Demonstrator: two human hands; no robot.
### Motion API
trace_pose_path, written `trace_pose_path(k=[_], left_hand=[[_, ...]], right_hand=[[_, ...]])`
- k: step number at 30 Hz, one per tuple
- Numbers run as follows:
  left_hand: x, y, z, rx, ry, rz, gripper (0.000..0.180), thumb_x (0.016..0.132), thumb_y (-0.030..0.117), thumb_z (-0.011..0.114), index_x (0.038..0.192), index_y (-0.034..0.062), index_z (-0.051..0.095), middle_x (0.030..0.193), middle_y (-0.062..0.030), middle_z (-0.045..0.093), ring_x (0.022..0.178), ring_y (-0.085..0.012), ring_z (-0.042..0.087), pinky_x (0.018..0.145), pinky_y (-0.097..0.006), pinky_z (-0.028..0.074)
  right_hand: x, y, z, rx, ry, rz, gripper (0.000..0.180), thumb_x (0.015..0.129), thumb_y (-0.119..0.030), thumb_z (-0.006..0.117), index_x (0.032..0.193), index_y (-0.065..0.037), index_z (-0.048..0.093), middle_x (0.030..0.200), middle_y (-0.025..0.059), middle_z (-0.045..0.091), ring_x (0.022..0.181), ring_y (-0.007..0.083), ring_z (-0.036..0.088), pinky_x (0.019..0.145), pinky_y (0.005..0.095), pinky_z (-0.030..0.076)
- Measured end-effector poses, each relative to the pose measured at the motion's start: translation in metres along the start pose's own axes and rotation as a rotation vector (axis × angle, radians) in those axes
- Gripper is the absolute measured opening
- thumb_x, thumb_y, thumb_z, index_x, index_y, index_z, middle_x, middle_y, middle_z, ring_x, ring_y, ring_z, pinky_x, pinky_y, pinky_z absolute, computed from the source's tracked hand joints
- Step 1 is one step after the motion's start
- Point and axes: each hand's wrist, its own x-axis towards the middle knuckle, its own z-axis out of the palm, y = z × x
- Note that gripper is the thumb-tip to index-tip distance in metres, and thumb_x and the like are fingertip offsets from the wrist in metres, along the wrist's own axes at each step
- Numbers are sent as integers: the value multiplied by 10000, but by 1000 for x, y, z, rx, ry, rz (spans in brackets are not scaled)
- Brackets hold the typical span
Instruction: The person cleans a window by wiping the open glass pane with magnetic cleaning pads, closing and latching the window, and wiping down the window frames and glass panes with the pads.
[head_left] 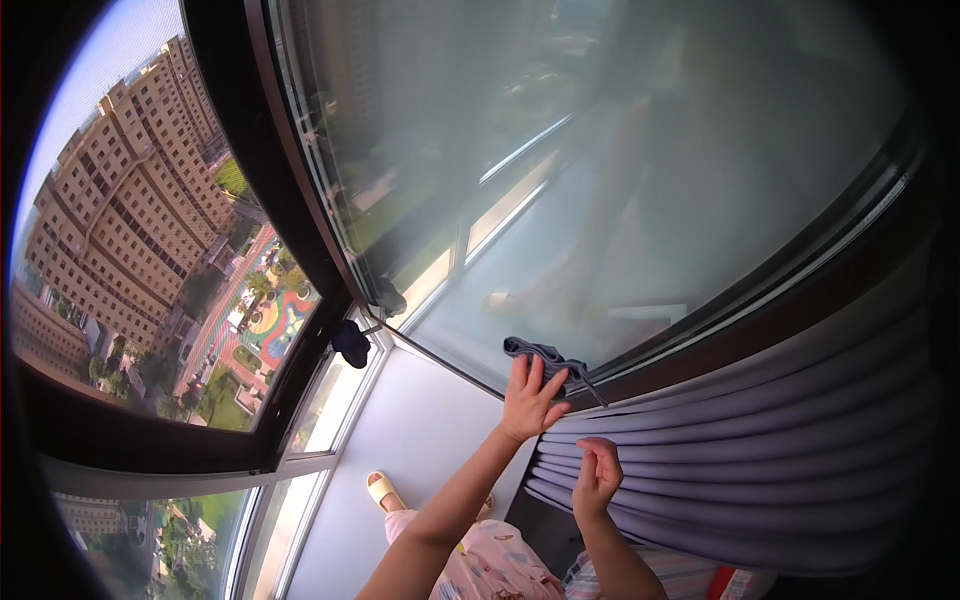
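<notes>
My left hand (533, 402) reaches up to the lower edge of a large glass window pane (560, 230). Its fingers are spread over a crumpled dark grey cloth (546, 353), holding it against the bottom of the pane, near the dark frame. A loose strip of the cloth hangs off to the right. Lower and to the right, my right hand (597, 478) is raised in front of the curtain with its fingers curled in. Nothing shows in it, and it is apart from the cloth and glass. The pane looks hazy and carries reflections.
A gathered grey curtain (740, 450) fills the lower right. On the left, a dark-framed window (300, 250) with a black handle (350, 343) looks out on tall buildings. Below lies a white ledge (410, 410). A foot in a yellow slipper (381, 491) stands on the white surface.
</notes>
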Motion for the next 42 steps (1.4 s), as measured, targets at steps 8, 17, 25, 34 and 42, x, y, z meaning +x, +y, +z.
trace_pose_path(k=[8, 17, 25, 34, 42], left_hand=[[43, -121, -58, -201, 605, -672, 670, 961, 399, 273, 1431, -20, 46, 1478, -281, -38, 1377, -412, 26, 1101, -424, 86], [-17, -32, 14, -141, 181, -249, 698, 897, 407, 407, 1388, -54, 222, 1439, -355, 23, 1313, -560, 46, 1078, -530, 117], [5, -158, -28, -378, 673, -821, 768, 948, 526, 228, 1425, -36, 15, 1495, -234, -55, 1397, -330, -43, 1109, -393, 9], [-31, -78, 8, -84, 441, -642, 432, 909, 93, 447, 1315, -39, 385, 1384, -323, 284, 1277, -452, 309, 1044, -408, 286], [-5, -67, -10, -317, 814, -884, 206, 769, 30, 685, 974, 24, 664, 1039, -105, 535, 943, -200, 563, 780, -276, 466]], right_hand=[[12, 10, 16, 6, -238, -107, 157, 811, 105, 478, 855, 0, 586, 867, 93, 600, 791, 219, 569, 725, 296, 462], [24, 27, 35, 36, -121, -21, 160, 796, 104, 470, 826, 3, 590, 839, 95, 585, 791, 208, 565, 738, 293, 459], [8, 53, 40, 52, -167, 60, 154, 792, 98, 469, 837, 6, 585, 845, 93, 600, 796, 207, 571, 733, 285, 460], [11, 66, 43, 1, -237, 65, 185, 784, 103, 438, 856, 3, 576, 859, 89, 595, 793, 200, 560, 729, 271, 449], [-5, 81, 45, 67, -204, 167, 157, 805, 93, 450, 855, 10, 574, 869, 87, 598, 810, 197, 563, 754, 275, 447]])
